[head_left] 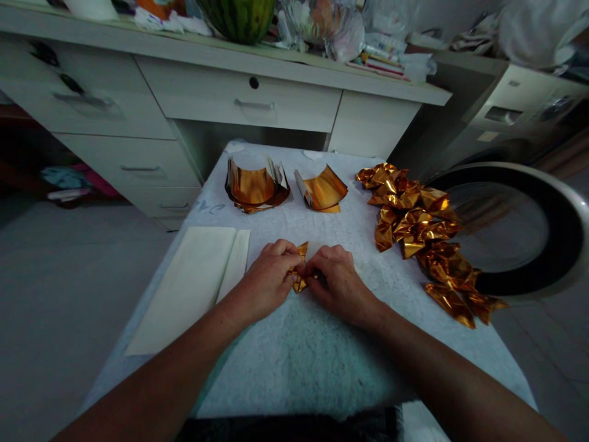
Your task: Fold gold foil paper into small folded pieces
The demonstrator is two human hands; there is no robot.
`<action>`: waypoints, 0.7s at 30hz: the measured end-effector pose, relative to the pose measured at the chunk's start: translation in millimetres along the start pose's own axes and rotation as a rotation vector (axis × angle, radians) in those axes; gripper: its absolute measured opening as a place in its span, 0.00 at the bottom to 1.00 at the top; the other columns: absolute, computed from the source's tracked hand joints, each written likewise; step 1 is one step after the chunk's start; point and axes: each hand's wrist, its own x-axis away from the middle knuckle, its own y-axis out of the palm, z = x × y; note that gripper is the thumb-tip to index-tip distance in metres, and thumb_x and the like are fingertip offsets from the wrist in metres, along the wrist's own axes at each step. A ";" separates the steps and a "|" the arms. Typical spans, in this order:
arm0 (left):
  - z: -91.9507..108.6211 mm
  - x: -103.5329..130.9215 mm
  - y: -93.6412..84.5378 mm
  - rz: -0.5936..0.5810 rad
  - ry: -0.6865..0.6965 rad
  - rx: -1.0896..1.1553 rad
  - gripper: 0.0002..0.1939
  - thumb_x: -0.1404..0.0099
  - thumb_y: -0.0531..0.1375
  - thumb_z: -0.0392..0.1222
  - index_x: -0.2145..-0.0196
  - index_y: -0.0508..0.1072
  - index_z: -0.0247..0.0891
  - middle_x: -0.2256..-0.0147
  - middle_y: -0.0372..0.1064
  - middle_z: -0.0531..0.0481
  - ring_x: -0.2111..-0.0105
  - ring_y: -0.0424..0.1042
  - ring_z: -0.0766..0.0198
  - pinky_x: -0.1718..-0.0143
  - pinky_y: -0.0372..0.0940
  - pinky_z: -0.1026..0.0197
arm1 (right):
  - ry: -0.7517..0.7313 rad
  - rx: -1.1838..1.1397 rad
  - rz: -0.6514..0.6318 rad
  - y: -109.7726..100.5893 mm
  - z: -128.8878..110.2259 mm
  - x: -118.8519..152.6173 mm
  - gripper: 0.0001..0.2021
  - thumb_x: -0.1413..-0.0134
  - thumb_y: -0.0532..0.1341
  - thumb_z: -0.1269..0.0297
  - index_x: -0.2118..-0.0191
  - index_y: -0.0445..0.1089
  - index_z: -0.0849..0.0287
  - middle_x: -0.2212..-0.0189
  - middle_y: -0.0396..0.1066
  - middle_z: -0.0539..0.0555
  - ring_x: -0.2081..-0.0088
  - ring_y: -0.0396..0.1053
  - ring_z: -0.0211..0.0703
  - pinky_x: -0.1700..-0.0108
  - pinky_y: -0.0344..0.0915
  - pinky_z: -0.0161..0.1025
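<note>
A small folded piece of gold foil paper (pixel 300 283) is pinched between my two hands over the middle of the cloth-covered table. My left hand (pixel 275 273) grips it from the left, fingers closed. From the right, my right hand (pixel 339 279) closes its fingers at the foil's edge, where part of it is hidden. Two curled stacks of gold sheets, a thicker one (pixel 252 186) and a thinner one (pixel 326 188), lie beyond my hands. Folded gold pieces (pixel 407 221) form a heap on the right. White paper sheets (pixel 193 276) lie on the left.
The table (pixel 285 368) has a pale cloth over it. Behind stand white drawers (pixel 248 98), with a watermelon (pixel 237 18) and plastic bags on the counter. At the right, the open round door (pixel 564 233) of a washing machine (pixel 519 116) reaches beside the table.
</note>
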 end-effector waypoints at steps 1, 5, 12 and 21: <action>-0.2 -0.2 0.0 0.000 -0.001 0.003 0.13 0.42 0.56 0.24 0.69 0.74 0.40 0.55 0.64 0.49 0.52 0.63 0.58 0.47 0.61 0.51 | 0.005 0.000 -0.005 0.0 -0.3 0.3 0.05 0.44 0.59 0.70 0.65 0.72 0.58 0.66 0.66 0.54 0.60 0.60 0.47 0.55 0.53 0.44; 0.5 -0.7 -0.5 0.008 -0.006 0.005 0.14 0.42 0.56 0.24 0.69 0.76 0.41 0.56 0.64 0.49 0.52 0.63 0.58 0.47 0.62 0.52 | 0.019 0.019 -0.005 1.0 -0.9 1.7 0.04 0.43 0.60 0.66 0.65 0.71 0.58 0.65 0.66 0.54 0.59 0.59 0.48 0.55 0.53 0.45; 1.0 -0.5 0.6 0.018 0.001 -0.004 0.14 0.41 0.56 0.25 0.69 0.76 0.41 0.57 0.66 0.49 0.54 0.65 0.59 0.48 0.63 0.52 | 0.028 0.081 -0.008 1.3 -3.6 3.1 0.06 0.42 0.60 0.63 0.63 0.70 0.58 0.62 0.65 0.56 0.58 0.58 0.50 0.55 0.53 0.46; 1.8 -0.4 0.1 0.011 -0.005 -0.002 0.13 0.40 0.56 0.25 0.68 0.76 0.41 0.57 0.66 0.49 0.54 0.64 0.58 0.49 0.64 0.51 | 0.033 0.114 -0.005 0.3 -7.5 5.3 0.05 0.42 0.59 0.63 0.62 0.69 0.58 0.61 0.64 0.57 0.58 0.57 0.51 0.55 0.54 0.47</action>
